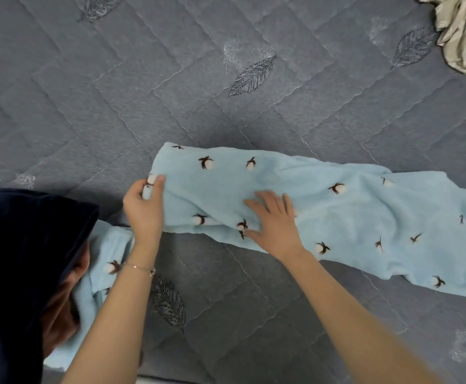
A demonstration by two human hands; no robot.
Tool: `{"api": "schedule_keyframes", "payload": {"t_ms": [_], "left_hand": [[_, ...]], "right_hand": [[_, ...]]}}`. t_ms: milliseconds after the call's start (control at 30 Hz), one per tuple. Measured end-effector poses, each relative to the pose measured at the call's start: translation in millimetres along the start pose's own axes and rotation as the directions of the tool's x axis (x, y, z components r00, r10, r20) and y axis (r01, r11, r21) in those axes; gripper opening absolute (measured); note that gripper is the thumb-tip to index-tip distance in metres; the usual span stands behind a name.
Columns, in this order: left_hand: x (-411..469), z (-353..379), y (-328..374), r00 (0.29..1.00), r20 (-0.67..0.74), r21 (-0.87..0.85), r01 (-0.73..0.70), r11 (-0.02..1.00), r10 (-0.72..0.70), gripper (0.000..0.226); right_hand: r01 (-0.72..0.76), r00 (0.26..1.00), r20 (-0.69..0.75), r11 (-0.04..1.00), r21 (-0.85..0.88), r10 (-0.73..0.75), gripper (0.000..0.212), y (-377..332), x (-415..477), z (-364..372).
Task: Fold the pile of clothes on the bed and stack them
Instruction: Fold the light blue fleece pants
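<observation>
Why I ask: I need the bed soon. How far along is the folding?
Early. No folded stack shows. The left hand pinches one end of the blue fleece garment while the right hand presses it flat, long and not yet folded. A beige garment waits crumpled at the far right.

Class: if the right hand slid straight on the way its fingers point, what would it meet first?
The right hand would cross more of the light-blue printed fleece garment beneath it, then likely reach the grey quilted bedspread.
</observation>
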State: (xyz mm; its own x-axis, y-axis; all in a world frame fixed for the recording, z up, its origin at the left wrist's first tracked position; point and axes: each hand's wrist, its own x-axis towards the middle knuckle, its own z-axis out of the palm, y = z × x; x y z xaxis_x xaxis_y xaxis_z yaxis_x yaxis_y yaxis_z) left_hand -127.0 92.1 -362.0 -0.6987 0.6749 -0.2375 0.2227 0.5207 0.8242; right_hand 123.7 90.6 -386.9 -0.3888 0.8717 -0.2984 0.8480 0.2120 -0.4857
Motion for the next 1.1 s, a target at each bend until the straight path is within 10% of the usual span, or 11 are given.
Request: {"api": "schedule_keyframes", "payload": {"t_ms": [100,233,400,733,1100], "left_hand": [[6.1,-10.8,-4.0,1.0,0.001,0.053,-0.007,0.999,0.007,0.039],[6.3,-16.6,-14.5,0.997,-0.004,0.26,-0.067,0.963,0.071,0.033],[-9.0,-6.5,-41.4,0.945,0.28,0.671,-0.318,0.669,0.168,0.068],[-83.5,79.1,-10.0,0.636,0.655,0.47,-0.766,0.438,0.409,0.065],[-128.0,202.1,49.6,0.57,0.694,0.208,-0.744,0.635,0.44,0.039]], "right_hand": [[0.054,0.98,-0.195,0.992,0.117,-0.03,0.011,-3.6,-2.1,-1.9],[0.104,0.966,-0.249,0.982,0.159,-0.061,0.02,-6.6,-6.3,-10.3],[-0.089,0.97,0.228,0.996,-0.008,0.088,0.046,-4.0,-20.1,7.0],[-0.293,0.949,-0.141,0.953,-0.074,0.281,0.068,33.6,-17.4,-25.6],[-0.413,0.857,-0.314,0.909,0.056,0.409,0.049,159.8,-54.1,-101.1]]}}
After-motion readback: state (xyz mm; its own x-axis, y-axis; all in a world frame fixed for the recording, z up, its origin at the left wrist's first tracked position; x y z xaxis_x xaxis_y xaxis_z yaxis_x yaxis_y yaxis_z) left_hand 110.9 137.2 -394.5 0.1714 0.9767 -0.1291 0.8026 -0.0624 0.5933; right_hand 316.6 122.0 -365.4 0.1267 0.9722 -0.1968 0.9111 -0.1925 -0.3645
